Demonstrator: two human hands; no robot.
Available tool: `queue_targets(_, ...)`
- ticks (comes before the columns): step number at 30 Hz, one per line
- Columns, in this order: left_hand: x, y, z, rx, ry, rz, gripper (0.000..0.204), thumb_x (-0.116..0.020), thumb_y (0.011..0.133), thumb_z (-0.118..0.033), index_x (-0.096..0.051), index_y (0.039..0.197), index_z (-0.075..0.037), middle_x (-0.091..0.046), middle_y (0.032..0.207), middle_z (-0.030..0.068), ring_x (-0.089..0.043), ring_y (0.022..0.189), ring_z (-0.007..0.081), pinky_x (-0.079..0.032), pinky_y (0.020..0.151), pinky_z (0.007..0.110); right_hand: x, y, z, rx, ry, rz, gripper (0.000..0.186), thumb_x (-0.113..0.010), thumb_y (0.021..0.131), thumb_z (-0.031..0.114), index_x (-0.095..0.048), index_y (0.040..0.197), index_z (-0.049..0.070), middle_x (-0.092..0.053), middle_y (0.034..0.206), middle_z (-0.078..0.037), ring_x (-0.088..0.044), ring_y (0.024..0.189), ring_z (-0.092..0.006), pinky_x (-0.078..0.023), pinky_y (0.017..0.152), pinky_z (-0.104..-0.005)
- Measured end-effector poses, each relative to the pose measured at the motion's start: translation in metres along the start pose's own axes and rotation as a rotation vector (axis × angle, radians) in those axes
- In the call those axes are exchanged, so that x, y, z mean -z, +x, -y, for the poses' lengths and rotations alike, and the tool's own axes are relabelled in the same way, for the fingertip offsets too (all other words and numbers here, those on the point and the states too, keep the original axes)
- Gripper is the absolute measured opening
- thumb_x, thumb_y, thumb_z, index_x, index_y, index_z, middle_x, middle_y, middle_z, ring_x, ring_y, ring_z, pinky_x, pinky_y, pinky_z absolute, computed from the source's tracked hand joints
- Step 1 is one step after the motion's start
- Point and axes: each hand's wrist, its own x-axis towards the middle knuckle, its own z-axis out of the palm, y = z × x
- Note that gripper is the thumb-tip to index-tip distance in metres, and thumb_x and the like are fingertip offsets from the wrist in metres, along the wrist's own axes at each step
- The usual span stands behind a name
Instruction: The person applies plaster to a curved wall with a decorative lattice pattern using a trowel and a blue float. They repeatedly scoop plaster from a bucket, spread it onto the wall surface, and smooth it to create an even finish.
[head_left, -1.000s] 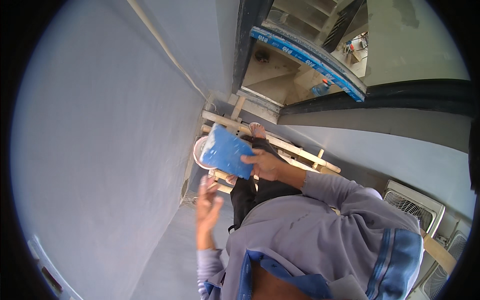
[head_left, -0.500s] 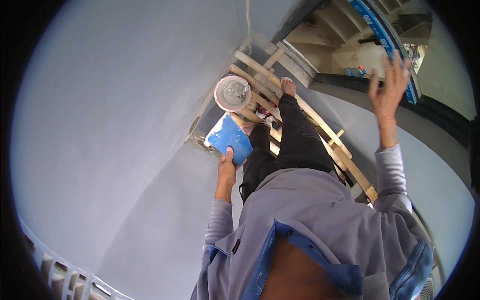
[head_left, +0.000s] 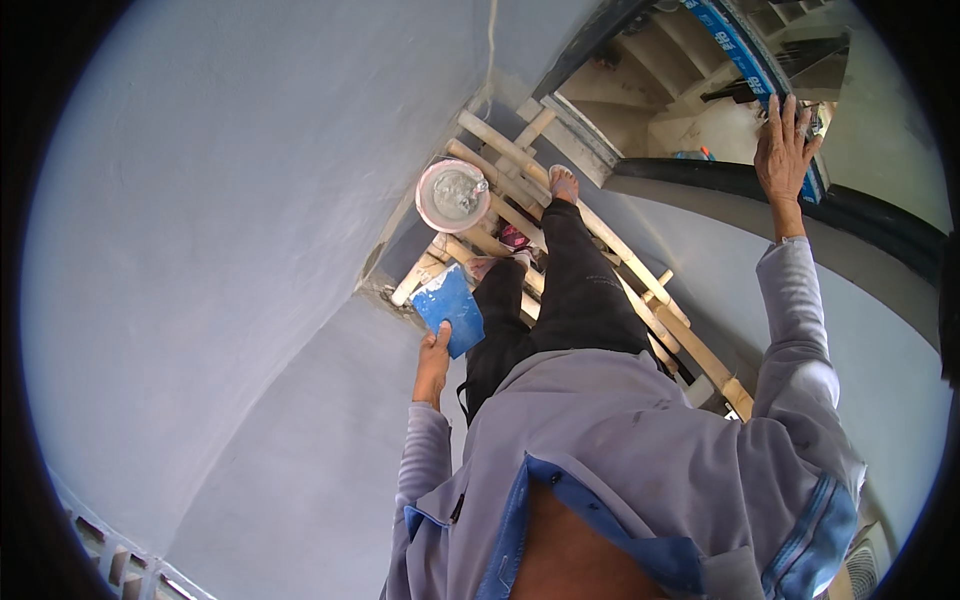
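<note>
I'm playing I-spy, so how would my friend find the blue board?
Find the big grey wall on the left, then the bucket beside it. Below that in the picture, the left hand holds the board. Unlike the round bucket, it's squarish and blue.

To the front left of the grey fabric jacket with blue trim (head_left: 600, 420), the bare left hand (head_left: 434, 350) is closed, thumb on top, its sleeved forearm (head_left: 425, 450) reaching forward. Well ahead of the jacket's right side, the bare right hand (head_left: 786, 155) lies flat, back upward, fingers slightly spread, its arm (head_left: 793, 310) extended.
</note>
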Motion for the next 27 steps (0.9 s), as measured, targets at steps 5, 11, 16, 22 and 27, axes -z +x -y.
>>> queue_targets(5,0.001,0.002,0.010,-0.035,0.067,-0.042,0.041,-0.052,0.096,-0.035,-0.058,0.112,0.003,-0.061,0.103,0.0071,-0.055,0.093,0.0131,-0.043,0.087,0.029,-0.010,-0.001,-0.003,0.002,0.004,-0.006,0.078,-0.058,0.079,0.011,-0.024,0.147,0.025,-0.022,0.153,-0.005,-0.024,0.138,-0.0342,-0.020,0.107,-0.0593)
queue_targets(11,-0.005,0.004,0.027,-0.130,0.217,-0.078,0.039,-0.052,0.096,-0.037,-0.061,0.098,0.001,-0.060,0.087,0.0023,-0.052,0.079,0.0116,-0.043,0.072,0.030,0.010,0.007,0.001,-0.042,0.055,0.100,0.083,-0.063,0.073,0.013,-0.025,0.147,0.023,-0.023,0.152,-0.008,-0.024,0.137,-0.0357,-0.018,0.109,-0.0578)
queue_targets(16,-0.004,0.034,0.072,-0.260,0.218,-0.131,0.039,-0.051,0.096,-0.036,-0.059,0.092,0.002,-0.057,0.078,0.0013,-0.049,0.071,0.0102,-0.041,0.065,0.029,0.016,0.007,0.005,-0.078,0.081,0.106,0.085,-0.064,0.071,0.013,-0.026,0.147,0.021,-0.022,0.152,-0.010,-0.020,0.139,-0.0386,-0.014,0.109,-0.0587)
queue_targets(22,-0.034,0.042,0.075,-0.151,0.250,-0.188,0.040,-0.050,0.097,-0.035,-0.059,0.093,0.003,-0.059,0.080,0.0027,-0.050,0.072,0.0107,-0.042,0.067,0.029,-0.011,-0.003,0.121,-0.198,0.486,0.531,0.077,-0.062,0.073,0.011,-0.032,0.144,0.016,-0.053,0.129,-0.018,-0.054,0.115,-0.0342,-0.043,0.096,-0.0446)
queue_targets(27,-0.044,0.082,0.105,-0.224,0.536,-0.121,0.038,-0.048,0.097,-0.032,-0.060,0.092,0.004,-0.063,0.082,0.0145,-0.058,0.073,0.0254,-0.044,0.068,0.037,-0.211,-0.025,0.182,-0.433,0.576,1.147,0.080,-0.055,0.076,0.014,-0.020,0.148,0.014,-0.061,0.114,-0.022,-0.059,0.108,-0.0334,-0.048,0.091,-0.0416)
